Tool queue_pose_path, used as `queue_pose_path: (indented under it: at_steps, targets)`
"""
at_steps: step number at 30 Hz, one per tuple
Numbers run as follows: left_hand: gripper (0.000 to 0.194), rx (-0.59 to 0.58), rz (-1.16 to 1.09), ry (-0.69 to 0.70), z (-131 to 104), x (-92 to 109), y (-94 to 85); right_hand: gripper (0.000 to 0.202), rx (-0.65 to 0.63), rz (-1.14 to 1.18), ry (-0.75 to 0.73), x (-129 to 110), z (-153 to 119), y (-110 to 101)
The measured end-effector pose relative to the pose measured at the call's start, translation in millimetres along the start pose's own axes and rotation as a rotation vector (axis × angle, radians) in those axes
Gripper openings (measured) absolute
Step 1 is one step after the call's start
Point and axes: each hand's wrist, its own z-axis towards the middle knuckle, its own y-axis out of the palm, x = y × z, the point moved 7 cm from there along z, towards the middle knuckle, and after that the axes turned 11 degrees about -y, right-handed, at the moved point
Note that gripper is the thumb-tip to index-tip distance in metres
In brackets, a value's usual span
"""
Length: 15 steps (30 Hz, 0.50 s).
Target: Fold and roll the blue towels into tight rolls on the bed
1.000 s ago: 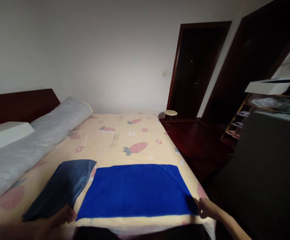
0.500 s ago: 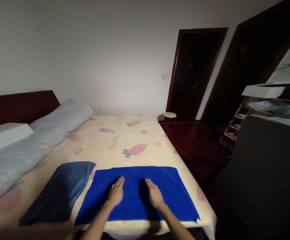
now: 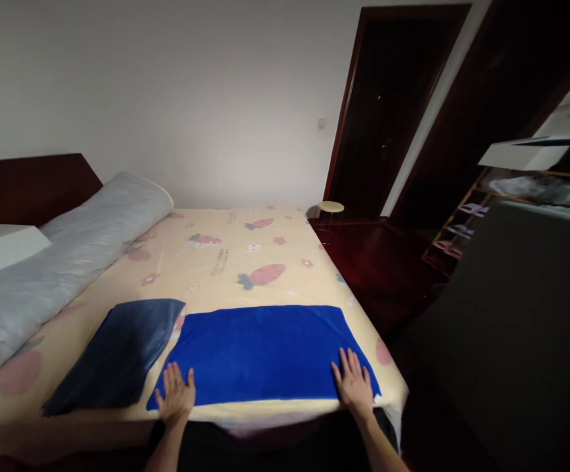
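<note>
A bright blue towel (image 3: 265, 351) lies spread flat on the bed near its front edge. Over the towel's front left corner is my left hand (image 3: 174, 393), palm down with its fingers spread. My right hand (image 3: 354, 383) rests palm down at the towel's right end, fingers apart, close to a small white tag (image 3: 377, 397) on the corner. Neither hand grips anything. To the left of the towel lies a dark blue-grey folded cloth (image 3: 118, 357), apart from both hands.
The bed (image 3: 221, 275) has a cream sheet with carrot prints. A grey rolled bedding piece (image 3: 78, 255) and a white box (image 3: 4, 249) lie along the left by the headboard (image 3: 29, 187). A stool (image 3: 331, 207), a rack (image 3: 456, 229) and a dark panel (image 3: 521, 314) stand to the right.
My hands have moved apart from the towel's middle, out to its left and right ends and nearer to me, with fingers now spread. The camera view has tilted slightly downward.
</note>
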Motion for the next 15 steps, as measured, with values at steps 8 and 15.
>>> queue_pose_path:
  at_steps: [8,15]
  targets:
    - [0.065,0.128,-0.014,-0.079,21.6,-28.3,-1.5,0.073,0.114,-0.120,0.093,29.7,-2.1,-1.2]
    - [0.062,-0.044,0.109,0.075,58.0,-22.3,2.3,0.076,0.271,-0.042,0.006,-22.6,22.9,-12.1]
